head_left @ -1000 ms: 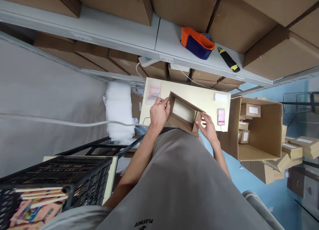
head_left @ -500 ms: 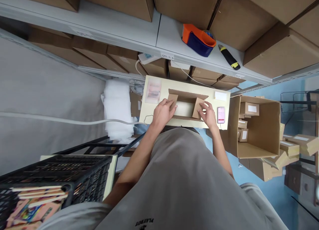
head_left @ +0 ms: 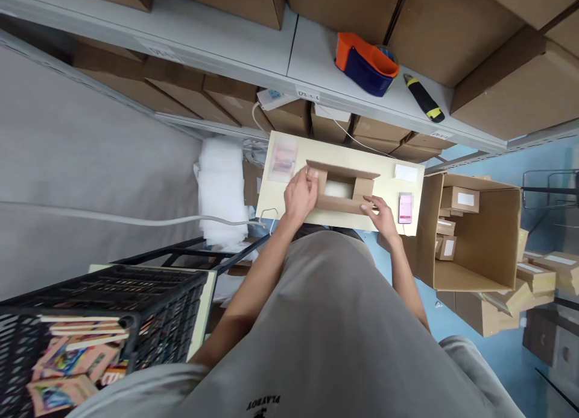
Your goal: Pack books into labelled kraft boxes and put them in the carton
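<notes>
One small cardboard box (head_left: pixel 341 204), top open, on the cream table (head_left: pixel 384 189), with the hands apart: left hand (head_left: pixel 301 193) on its left end, right hand (head_left: pixel 380 215) touching the near right corner. Can't tell if either's actually gripping. Lit-up phone (head_left: pixel 406 208) lies just right, big open carton (head_left: pixel 484 249) past that.

Mid-frame shows one left hand (head_left: pixel 301 195), one right hand (head_left: pixel 381 217), one small open carton (head_left: pixel 341 204) and one phone (head_left: pixel 406 208); upper right, one tape dispenser (head_left: pixel 365 69) and one cutter (head_left: pixel 424 98); right, one large open carton (head_left: pixel 491 231); lower left, one crate (head_left: pixel 174 318).
</notes>
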Motion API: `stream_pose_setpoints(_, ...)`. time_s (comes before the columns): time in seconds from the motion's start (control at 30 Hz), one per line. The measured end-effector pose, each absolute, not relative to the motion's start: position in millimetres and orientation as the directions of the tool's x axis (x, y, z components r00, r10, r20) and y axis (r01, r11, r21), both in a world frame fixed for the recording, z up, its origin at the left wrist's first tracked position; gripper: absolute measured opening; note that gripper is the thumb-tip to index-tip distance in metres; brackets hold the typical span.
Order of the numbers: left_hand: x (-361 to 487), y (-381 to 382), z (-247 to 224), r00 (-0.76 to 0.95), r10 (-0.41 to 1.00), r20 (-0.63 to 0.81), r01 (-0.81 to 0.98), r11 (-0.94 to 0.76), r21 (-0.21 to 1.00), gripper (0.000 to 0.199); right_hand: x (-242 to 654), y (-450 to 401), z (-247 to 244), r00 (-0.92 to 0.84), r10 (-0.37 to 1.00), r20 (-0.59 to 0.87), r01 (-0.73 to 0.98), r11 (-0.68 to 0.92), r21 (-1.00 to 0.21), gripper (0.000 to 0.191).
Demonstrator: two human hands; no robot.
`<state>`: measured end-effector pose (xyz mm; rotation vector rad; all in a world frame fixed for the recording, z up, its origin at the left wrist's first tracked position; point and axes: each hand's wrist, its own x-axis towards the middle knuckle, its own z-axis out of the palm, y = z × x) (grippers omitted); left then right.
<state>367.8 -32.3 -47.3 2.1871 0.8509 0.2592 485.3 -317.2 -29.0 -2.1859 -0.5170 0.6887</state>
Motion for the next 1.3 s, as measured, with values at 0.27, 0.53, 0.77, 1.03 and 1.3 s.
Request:
stream_pose_setpoints(0.27,369,-17,-69,0.831,0.551,0.08,0.308,-0.574,0.759,0.067,497,-298,-33,0.878,0.464,-0.122,0.264,-0.679,-0.685,0.077)
stream_pose_setpoints(0.53,353,-24,-85,0.785,0.615,-0.081,0.388,-0.385,0.837,0.03,489,-291,-46,0.827,0.55,-0.12,0.349,-0.668,-0.657,0.059)
stream_pose_setpoints(0.77,370,-19,-98,0.772,0.619,-0.145,0.439,-0.353,0.826,0.07,507,-260,-69,0.924,0.363,-0.12,0.211,-0.747,-0.63,0.046)
stream_pose_setpoints(1.03,382,-14,-113,0.766,0.628,-0.139,0.404,-0.301,0.864,0.075,520,-248,-67,0.935,0.315,-0.164,0.159,-0.785,-0.598,0.04)
stream_pose_setpoints(1.3,372,-14,-112,0.791,0.59,-0.164,0.381,-0.264,0.886,0.068,486,-264,-69,0.94,0.303,-0.157,0.152,-0.782,-0.604,0.039)
